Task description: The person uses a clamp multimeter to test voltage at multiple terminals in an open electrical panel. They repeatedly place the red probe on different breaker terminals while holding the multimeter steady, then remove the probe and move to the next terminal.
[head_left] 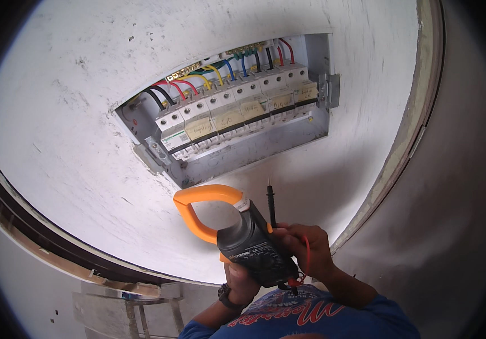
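Note:
My left hand is wrapped round the lower body of a clamp meter, dark grey with an orange jaw. The jaw is closed into a loop and surrounds nothing. Beside the meter, my right hand pinches a black test probe, its metal tip pointing up and touching nothing. A red test lead curves past the right hand to the meter's lower end. Above both hands, a row of circuit breakers with handwritten tape labels sits in a recessed wall box, apart from meter and probe.
Black, red, yellow and blue wires enter the breakers from above. Brass terminal bars run behind them. The grey metal box is set into a white wall. A wooden-looking frame edge lies at lower left.

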Action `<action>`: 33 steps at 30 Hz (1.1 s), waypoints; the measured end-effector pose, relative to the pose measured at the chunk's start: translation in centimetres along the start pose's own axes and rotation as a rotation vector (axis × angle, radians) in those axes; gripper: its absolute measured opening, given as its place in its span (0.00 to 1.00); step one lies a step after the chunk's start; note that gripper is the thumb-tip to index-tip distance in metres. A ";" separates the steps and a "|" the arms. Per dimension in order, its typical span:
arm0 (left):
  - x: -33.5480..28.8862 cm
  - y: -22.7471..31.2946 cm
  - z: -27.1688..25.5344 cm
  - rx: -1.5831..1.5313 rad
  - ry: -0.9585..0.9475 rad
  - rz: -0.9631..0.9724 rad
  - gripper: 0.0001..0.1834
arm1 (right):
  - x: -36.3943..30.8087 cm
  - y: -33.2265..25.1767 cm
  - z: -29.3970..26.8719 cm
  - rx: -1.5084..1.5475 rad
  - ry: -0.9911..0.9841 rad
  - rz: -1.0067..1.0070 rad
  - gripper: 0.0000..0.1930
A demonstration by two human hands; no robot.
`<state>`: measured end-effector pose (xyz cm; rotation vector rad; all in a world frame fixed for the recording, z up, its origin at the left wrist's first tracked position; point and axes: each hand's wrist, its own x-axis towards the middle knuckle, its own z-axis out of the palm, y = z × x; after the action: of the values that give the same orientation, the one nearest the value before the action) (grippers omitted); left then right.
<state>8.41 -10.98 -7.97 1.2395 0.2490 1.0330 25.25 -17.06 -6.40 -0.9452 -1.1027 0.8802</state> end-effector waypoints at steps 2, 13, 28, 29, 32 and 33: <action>0.9 0.0 0.6 0.016 0.023 0.054 0.63 | 0.5 -0.5 -1.1 -0.181 -0.017 -0.106 0.14; 4.4 0.9 3.6 0.021 0.004 0.117 0.62 | 2.9 -5.7 -8.1 -0.563 0.315 -0.910 0.33; 7.0 2.1 6.9 0.019 0.090 0.100 0.60 | 7.2 -10.0 -8.0 -0.775 0.177 -1.065 0.21; 7.1 2.1 6.9 0.027 0.097 0.108 0.59 | 7.3 -10.2 -8.1 -0.779 0.169 -1.069 0.20; 7.4 2.1 7.0 0.043 0.103 0.121 0.58 | 7.6 -10.7 -8.4 -0.787 0.146 -1.084 0.20; 7.5 2.2 6.9 0.054 0.097 0.120 0.57 | 7.7 -10.9 -8.4 -0.787 0.137 -1.094 0.20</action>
<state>16.03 -9.94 -0.91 1.2669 0.2817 1.1979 36.29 -15.23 4.69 -0.8002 -1.6088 -0.5475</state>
